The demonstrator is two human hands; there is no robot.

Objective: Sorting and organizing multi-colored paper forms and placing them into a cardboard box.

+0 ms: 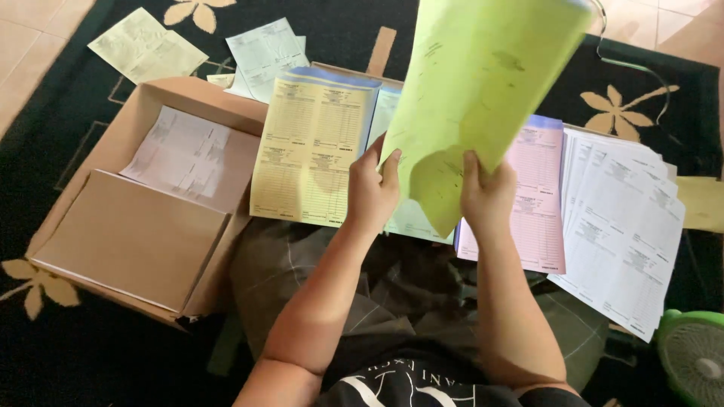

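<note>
While both hands gripped it, the green sheet (483,83) rose mid-frame.
Left hand (371,188) and right hand (486,192) pinched its lower edge; firmer, wider-spaced pinches would have steadied it.

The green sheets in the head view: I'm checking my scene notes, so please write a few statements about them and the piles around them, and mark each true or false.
1. Both hands hold the green sheets. True: the left hand and right hand grip the lower edge.
2. The yellow stack lies to the right of the pink stack. False: it lies to the left.
3. The cardboard box holds a white printed sheet. True.
4. The white stack sits inside the box. False: it lies fanned out at the far right, beside the pink stack.
5. A green fan shows at the lower right corner. True.
</note>
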